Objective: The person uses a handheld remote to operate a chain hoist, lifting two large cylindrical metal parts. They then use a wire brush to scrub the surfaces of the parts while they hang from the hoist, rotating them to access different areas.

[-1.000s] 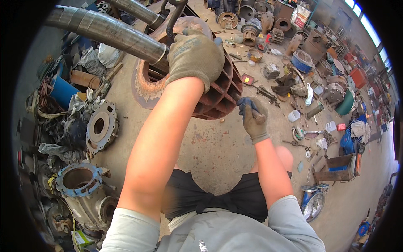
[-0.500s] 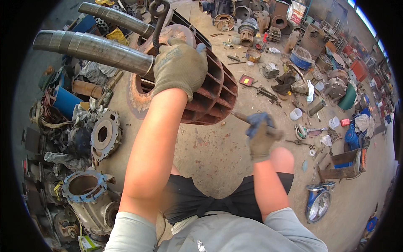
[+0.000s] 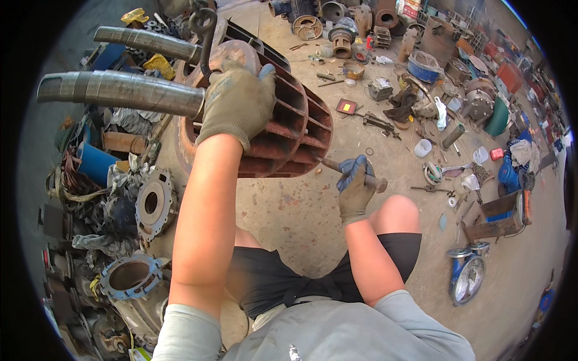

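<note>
A rusty red-brown casting [image 3: 304, 129] with deep ribs hangs in front of me from a dark steel hook [image 3: 205, 39]. Two thick bare-metal shafts stick out of it to the left, the nearer shaft [image 3: 120, 91] beside my wrist. My gloved left hand [image 3: 238, 105] lies over the casting's upper part, next to the hook, with its fingers curled over the metal. On the right, my gloved right hand [image 3: 355, 189] is wrapped around a metal rod [image 3: 330, 163] with a thicker outer end. The rod's far end meets the lower ribs; whether it goes between them I cannot tell.
On the left stand a blue-rimmed pump housing [image 3: 129, 277] and a flanged ring [image 3: 155, 204] among crowded parts. Tools, a white plastic cup [image 3: 422, 148], a blue-rimmed tub [image 3: 425, 66] and a metal box [image 3: 497, 215] lie across the concrete floor to the right.
The view has shifted a little, so the casting sits further left. My right hand, blurred before, is now sharp and slightly nearer the casting with the rod. My left hand stays on the casting.
</note>
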Available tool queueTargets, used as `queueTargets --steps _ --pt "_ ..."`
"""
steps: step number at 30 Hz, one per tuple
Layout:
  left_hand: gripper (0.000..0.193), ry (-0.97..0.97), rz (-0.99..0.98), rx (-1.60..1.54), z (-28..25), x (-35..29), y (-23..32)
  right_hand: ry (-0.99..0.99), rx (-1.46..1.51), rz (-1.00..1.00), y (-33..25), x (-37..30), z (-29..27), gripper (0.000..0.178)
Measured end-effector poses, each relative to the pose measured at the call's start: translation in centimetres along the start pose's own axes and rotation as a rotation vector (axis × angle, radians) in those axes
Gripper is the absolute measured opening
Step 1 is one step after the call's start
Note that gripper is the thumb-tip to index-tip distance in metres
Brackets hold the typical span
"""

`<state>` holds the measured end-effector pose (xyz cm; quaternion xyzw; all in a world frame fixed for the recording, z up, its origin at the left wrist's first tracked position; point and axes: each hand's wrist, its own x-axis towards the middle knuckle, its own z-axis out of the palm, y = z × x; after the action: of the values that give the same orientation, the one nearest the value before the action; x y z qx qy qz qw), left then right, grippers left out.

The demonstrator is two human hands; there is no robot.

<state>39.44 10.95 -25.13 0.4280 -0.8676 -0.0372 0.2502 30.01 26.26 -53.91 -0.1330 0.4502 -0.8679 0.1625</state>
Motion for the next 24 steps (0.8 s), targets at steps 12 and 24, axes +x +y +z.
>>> queueTargets --steps 12,24 --pt "0.068 -0.048 0.142 -0.305 0.0 -0.9 -2.1 -0.011 0.309 0.175 -1.3 -0.4 1.5 0.044" --pt "0.054 -0.138 0.075 -0.603 -0.7 -2.6 -0.9 -0.106 0.427 0.094 -4.5 -4.5 2.9 0.046"
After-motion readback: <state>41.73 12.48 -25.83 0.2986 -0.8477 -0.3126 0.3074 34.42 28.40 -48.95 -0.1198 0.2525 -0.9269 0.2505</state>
